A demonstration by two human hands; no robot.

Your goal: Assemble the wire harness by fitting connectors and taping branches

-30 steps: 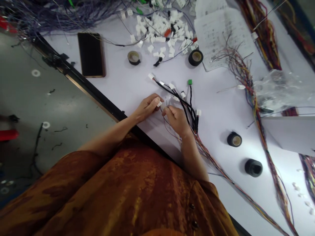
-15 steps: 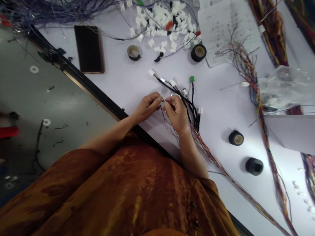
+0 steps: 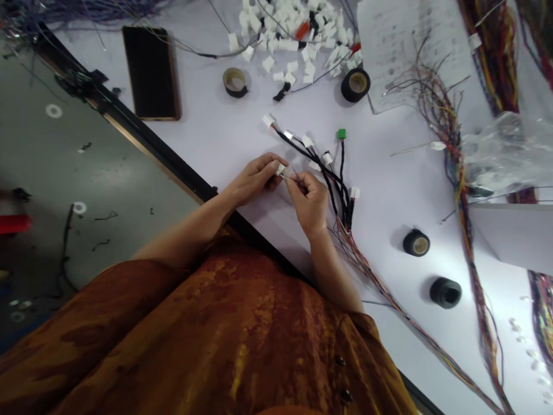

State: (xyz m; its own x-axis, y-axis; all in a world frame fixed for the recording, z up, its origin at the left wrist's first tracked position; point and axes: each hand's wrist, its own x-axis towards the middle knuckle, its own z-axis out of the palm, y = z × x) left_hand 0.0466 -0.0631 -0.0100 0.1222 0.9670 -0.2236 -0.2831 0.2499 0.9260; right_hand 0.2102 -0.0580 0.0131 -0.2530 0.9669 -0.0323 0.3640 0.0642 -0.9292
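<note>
A pale desk (image 3: 389,173) runs diagonally across the view, its edge passing under the person's rust-orange garment (image 3: 224,328). Spread over it are a phone (image 3: 151,72), rolls of black tape (image 3: 355,85), printed sheets (image 3: 412,52), a heap of white plastic connectors (image 3: 285,40) and thick bundles of coloured wire (image 3: 464,219).

Near the desk's edge, just beyond the hands, lies a black-sheathed wire harness (image 3: 330,173), its branches ending in small white connectors and one green connector (image 3: 341,134). Loose coloured tails (image 3: 367,268) trail away from it toward the lower right. The harness looks light and limp, so it should lie wherever it is put, but it offers little resistance to a pull. The hard housings look like the safest place to take hold, since the fine leads seem easy to bend or strain.

The left hand (image 3: 254,180) has its fingers (image 3: 270,164) closed around a small white connector (image 3: 280,169). The right hand (image 3: 309,202) has its fingers (image 3: 300,180) pinched together on a thin wire (image 3: 295,174) just beside that connector, though the grip on it is hard to make out.
</note>
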